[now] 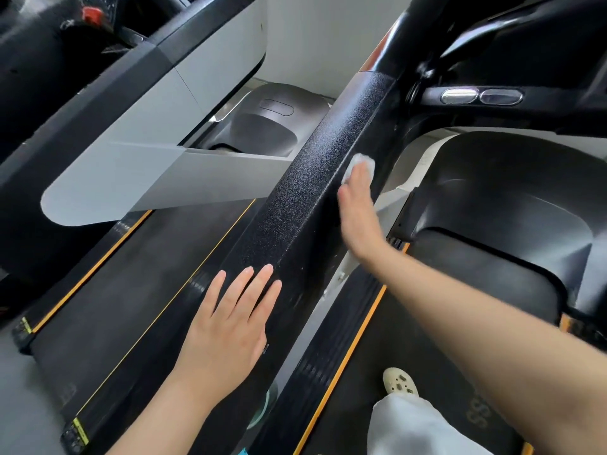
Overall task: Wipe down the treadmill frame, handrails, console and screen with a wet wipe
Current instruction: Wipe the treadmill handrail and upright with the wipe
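A wide black textured handrail (315,178) of the treadmill runs diagonally from lower left to upper right. My right hand (359,215) lies flat with straight fingers on the rail's right side, pressing a white wet wipe (363,162) that shows past my fingertips. My left hand (230,326) rests open on the lower part of the same rail, fingers straight and spread. Metal pulse sensors (481,96) sit on a black grip bar at the upper right.
The treadmill's belt (410,372) with an orange edge stripe lies below right, under my shoe (399,382) and grey trouser leg. Its black motor cover (512,205) is at the right. A neighbouring treadmill with a grey arm (157,159) stands at the left.
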### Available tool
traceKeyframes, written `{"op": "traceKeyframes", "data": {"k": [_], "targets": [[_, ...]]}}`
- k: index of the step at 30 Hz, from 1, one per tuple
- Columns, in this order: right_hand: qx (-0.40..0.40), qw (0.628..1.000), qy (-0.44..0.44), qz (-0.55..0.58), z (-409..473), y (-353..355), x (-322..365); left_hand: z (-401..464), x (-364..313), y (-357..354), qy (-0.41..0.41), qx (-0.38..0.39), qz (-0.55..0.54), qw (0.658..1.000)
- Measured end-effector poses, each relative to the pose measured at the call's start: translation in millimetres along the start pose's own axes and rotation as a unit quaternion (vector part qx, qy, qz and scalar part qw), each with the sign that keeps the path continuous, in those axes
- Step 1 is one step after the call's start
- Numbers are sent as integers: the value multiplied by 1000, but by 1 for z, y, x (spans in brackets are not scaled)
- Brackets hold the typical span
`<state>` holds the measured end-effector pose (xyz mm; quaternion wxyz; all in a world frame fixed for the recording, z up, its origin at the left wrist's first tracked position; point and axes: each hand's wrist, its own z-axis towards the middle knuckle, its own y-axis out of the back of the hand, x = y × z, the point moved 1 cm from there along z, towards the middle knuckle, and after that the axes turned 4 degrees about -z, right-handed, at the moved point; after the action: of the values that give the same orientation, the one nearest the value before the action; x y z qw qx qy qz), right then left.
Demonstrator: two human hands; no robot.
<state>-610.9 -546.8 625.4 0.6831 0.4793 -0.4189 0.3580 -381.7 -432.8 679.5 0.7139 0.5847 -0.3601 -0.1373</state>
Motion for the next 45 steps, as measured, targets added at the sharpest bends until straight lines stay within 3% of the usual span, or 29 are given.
{"op": "traceKeyframes", "data": {"k": [4,8,12,17,22,28,33,41,45], "targets": [[59,998,30,8,-64,-13,8,0,0,2,-6,-6,4,1000],[11,997,-76,-13,18,13,-11,0,-1,3,-6,7,2,1000],[-10,994,-95,-44,46,33,-17,1,-1,3,-3,15,1,1000],[6,1000,-24,-6,3,18,-6,4,-4,10,5,18,-6,1000],[-32,995,-88,-16,45,30,-6,30,-13,19,-7,-1,11,1000],[-3,999,3,-48,7,18,-14,55,-20,20,-13,27,10,999],[-30,995,-73,-56,73,45,-21,68,-24,21,-8,38,8,999],[107,994,10,-5,-35,16,-9,87,-28,24,-9,55,-1,998],[44,999,-26,-2,40,31,-21,92,-27,24,1,65,-7,998]]}}
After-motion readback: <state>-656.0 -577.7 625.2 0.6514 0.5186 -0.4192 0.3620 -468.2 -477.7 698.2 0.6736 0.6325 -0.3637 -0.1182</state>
